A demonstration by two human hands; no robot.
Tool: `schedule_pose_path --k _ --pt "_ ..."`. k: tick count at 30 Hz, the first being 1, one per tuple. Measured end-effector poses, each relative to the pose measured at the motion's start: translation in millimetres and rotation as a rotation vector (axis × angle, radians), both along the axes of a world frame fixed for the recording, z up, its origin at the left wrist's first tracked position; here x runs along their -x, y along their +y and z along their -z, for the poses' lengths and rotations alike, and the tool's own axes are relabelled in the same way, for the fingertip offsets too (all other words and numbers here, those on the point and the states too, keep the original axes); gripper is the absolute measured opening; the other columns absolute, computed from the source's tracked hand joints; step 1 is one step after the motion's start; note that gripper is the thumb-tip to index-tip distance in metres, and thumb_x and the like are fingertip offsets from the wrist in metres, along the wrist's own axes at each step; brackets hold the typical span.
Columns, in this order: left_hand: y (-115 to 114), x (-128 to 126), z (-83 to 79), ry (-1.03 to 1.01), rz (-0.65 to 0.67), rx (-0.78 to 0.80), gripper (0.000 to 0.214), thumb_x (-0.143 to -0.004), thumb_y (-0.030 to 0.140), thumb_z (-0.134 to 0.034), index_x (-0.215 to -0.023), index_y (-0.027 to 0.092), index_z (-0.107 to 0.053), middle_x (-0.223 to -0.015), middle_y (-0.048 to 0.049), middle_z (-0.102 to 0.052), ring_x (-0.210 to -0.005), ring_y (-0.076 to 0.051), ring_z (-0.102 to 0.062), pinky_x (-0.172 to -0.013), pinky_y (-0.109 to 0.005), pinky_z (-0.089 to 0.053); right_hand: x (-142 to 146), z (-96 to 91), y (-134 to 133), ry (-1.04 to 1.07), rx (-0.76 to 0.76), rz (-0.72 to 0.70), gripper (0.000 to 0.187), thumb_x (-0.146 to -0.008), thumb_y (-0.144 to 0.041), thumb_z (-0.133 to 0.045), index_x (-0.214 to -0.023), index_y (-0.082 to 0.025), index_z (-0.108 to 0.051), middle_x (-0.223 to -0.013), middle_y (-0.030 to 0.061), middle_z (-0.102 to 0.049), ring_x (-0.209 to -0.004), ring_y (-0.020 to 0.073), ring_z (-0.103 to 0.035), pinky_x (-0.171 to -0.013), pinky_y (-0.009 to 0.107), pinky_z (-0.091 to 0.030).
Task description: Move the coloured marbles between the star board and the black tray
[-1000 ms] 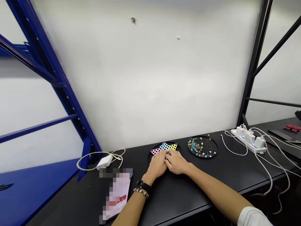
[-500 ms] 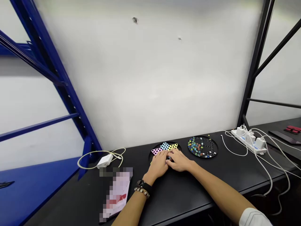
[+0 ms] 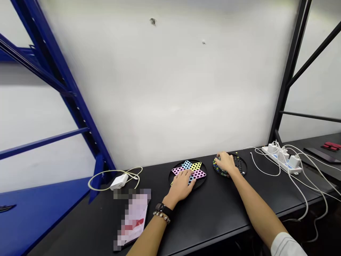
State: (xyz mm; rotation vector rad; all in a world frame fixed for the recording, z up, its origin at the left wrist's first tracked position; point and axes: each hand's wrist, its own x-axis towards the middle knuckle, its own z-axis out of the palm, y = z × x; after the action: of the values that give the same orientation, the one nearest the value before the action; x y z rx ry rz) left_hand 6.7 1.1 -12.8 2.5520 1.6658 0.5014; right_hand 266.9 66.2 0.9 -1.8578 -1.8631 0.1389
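A star-shaped Chinese checkers board (image 3: 199, 174) in pink, blue and yellow, dotted with holes, lies in a round black tray on the desk. My left hand (image 3: 181, 184) rests on its front left part with the fingers stretched out, covering some of it. To the right, my right hand (image 3: 226, 162) reaches down over a second round black tray (image 3: 246, 167) of coloured glass marbles (image 3: 223, 173). Its thumb and fingers look apart at the marbles, the fingertips partly hidden. I see no marble held in it.
A pixelated flat pink-and-red item (image 3: 134, 220) lies left of my left arm. Behind it are a white charger (image 3: 119, 181) and its looped cable. On the right stands a white power strip (image 3: 282, 158) with plugs and trailing cables. A white wall (image 3: 173, 89) rises behind the desk.
My right hand has left the checkers board and moved right to the marble tray, uncovering the board's right side. My left hand has stayed on the board.
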Motion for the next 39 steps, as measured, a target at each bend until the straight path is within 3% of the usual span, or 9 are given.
schedule_pose_path --k 3,8,13,22,31,39 --pt "-1.9 -0.6 -2.0 -0.009 -0.003 0.0 0.037 -0.094 0.04 -0.04 -0.124 0.024 -0.054 -0.133 -0.0078 -0.055 -0.124 -0.027 -0.048 -0.1 -0.043 -0.04 -29.6 6.5 10.1 0.054 0.142 0.048 0.015 -0.082 -0.032 -0.06 -0.088 -0.02 -0.067 -0.098 0.0076 -0.067 -0.09 0.0215 -0.061 -0.08 0.032 -0.04" --pt "-3.4 -1.6 -3.6 -0.005 -0.001 0.001 0.037 -0.094 0.04 -0.039 -0.125 0.025 -0.054 -0.134 -0.0071 -0.055 -0.124 -0.027 -0.048 -0.1 -0.044 -0.041 -50.3 24.1 24.1 0.177 0.249 -0.048 0.018 -0.073 -0.022 -0.066 -0.09 -0.019 -0.071 -0.091 0.0058 -0.069 -0.082 0.017 -0.063 -0.071 0.024 -0.043" --pt "-3.2 -2.1 -3.0 0.0 0.001 -0.008 0.038 -0.094 0.04 -0.04 -0.124 0.025 -0.056 -0.133 -0.0079 -0.055 -0.123 -0.027 -0.049 -0.099 -0.043 -0.041 -54.1 32.3 30.6 0.209 0.258 -0.107 0.025 -0.066 -0.012 -0.067 -0.09 -0.016 -0.072 -0.087 0.0062 -0.07 -0.079 0.0161 -0.064 -0.069 0.023 -0.045" --pt "-4.4 -2.6 -4.8 0.009 -0.002 -0.002 0.036 -0.094 0.038 -0.039 -0.123 0.026 -0.056 -0.133 -0.007 -0.055 -0.123 -0.027 -0.049 -0.099 -0.044 -0.042 -56.6 30.4 28.0 0.286 0.288 -0.141 0.023 -0.061 -0.004 -0.066 -0.08 -0.014 -0.071 -0.079 0.005 -0.071 -0.073 0.0147 -0.064 -0.064 0.021 -0.045" --pt "-4.9 -2.8 -5.3 0.016 0.003 0.001 0.037 -0.095 0.04 -0.038 -0.124 0.026 -0.055 -0.134 -0.0066 -0.054 -0.124 -0.028 -0.048 -0.099 -0.044 -0.041 -54.5 29.8 26.9 0.225 0.274 -0.155 0.016 -0.067 -0.009 -0.065 -0.08 -0.014 -0.072 -0.082 0.007 -0.072 -0.074 0.0146 -0.065 -0.065 0.02 -0.046" --pt "-6.2 -3.4 -6.9 0.027 0.0 0.01 0.037 -0.095 0.04 -0.039 -0.124 0.025 -0.055 -0.135 -0.0069 -0.054 -0.125 -0.028 -0.047 -0.099 -0.044 -0.041 -53.8 37.9 33.4 0.184 0.247 -0.108 0.016 -0.062 -0.006 -0.065 -0.076 -0.014 -0.069 -0.078 0.0061 -0.07 -0.069 0.0135 -0.062 -0.063 0.02 -0.045"
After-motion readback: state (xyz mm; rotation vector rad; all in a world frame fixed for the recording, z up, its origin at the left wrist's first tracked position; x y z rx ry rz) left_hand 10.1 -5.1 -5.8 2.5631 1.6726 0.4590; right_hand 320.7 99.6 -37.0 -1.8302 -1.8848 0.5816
